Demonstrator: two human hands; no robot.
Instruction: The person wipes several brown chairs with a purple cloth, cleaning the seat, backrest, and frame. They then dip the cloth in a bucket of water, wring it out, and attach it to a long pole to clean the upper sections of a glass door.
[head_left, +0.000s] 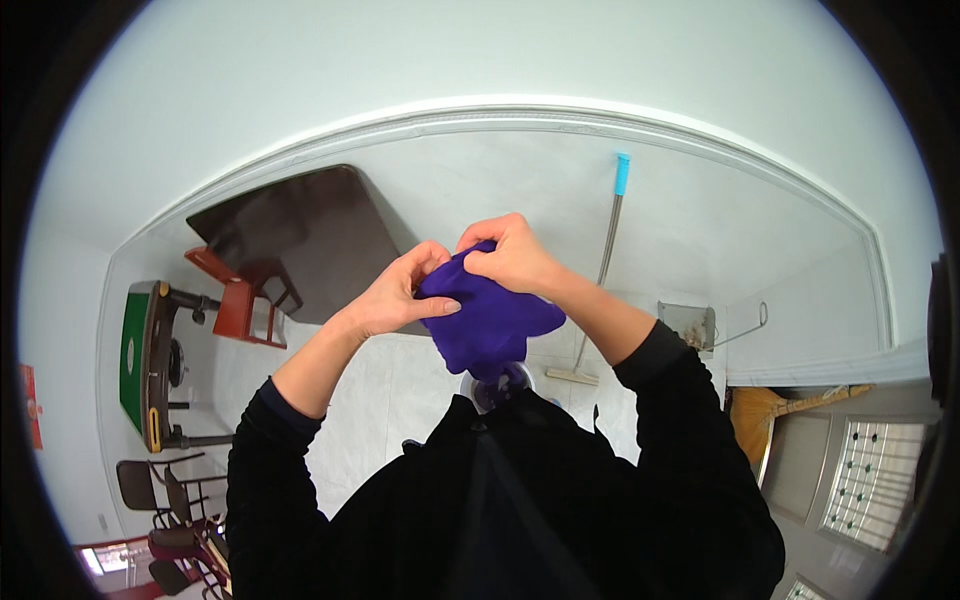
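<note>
A purple cloth hangs bunched and creased between my two hands, in front of my chest. My left hand grips its upper left edge, the thumb lying across the front. My right hand pinches the top edge between thumb and bent fingers, close to the left fingertips. Below the cloth stands a pale round container with something purple inside. My dark clothing hides part of that container. Whether the cloth's lower end touches it, I cannot tell.
A dark tabletop leans on the wall behind a red chair. At left are a green-topped folded table and several chairs. Rightward are a blue-handled floor squeegee, dustpan, straw broom and door.
</note>
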